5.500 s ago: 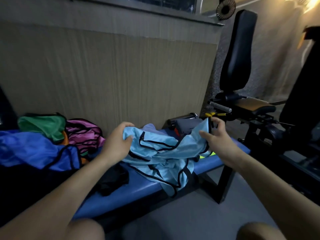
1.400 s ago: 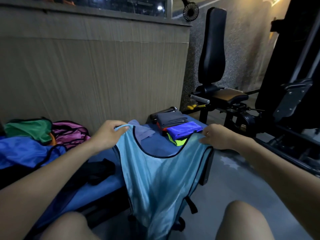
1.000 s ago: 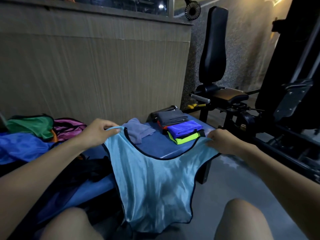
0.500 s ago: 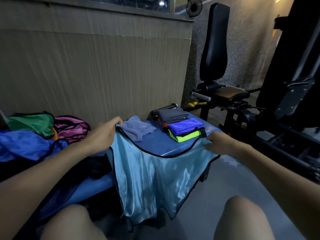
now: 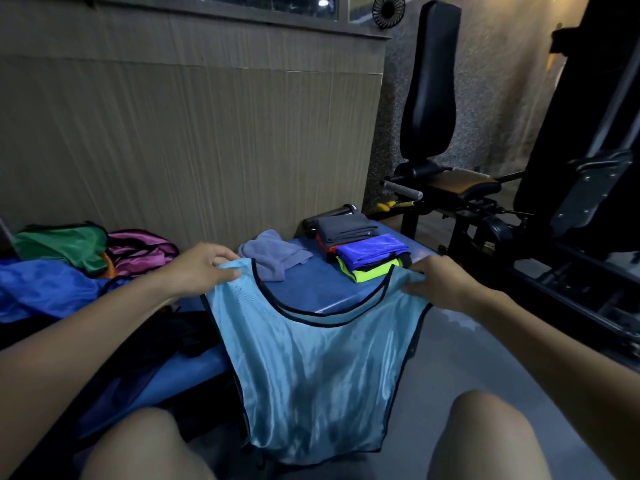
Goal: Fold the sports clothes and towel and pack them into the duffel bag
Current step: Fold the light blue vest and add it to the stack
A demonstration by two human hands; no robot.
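Note:
A light blue sports vest with black trim hangs flat in front of me, over the near edge of the blue bench. My left hand grips its left shoulder strap and my right hand grips the right one. A purple-grey towel lies crumpled on the bench behind the vest. To its right stands a stack of folded clothes in grey, orange, blue and neon yellow. Unfolded blue, green and pink vests lie heaped at the left. I cannot make out the duffel bag.
A wood-panelled wall runs behind the bench. A black exercise machine with an upright padded back stands at the right, and more dark gym equipment fills the far right. Dark cloth lies on the bench near my left arm. My knees show at the bottom.
I have raised the vest and spread it wider; its neckline now shows both layers and the cloth hangs smooth and flat instead of bunched over the bench edge.

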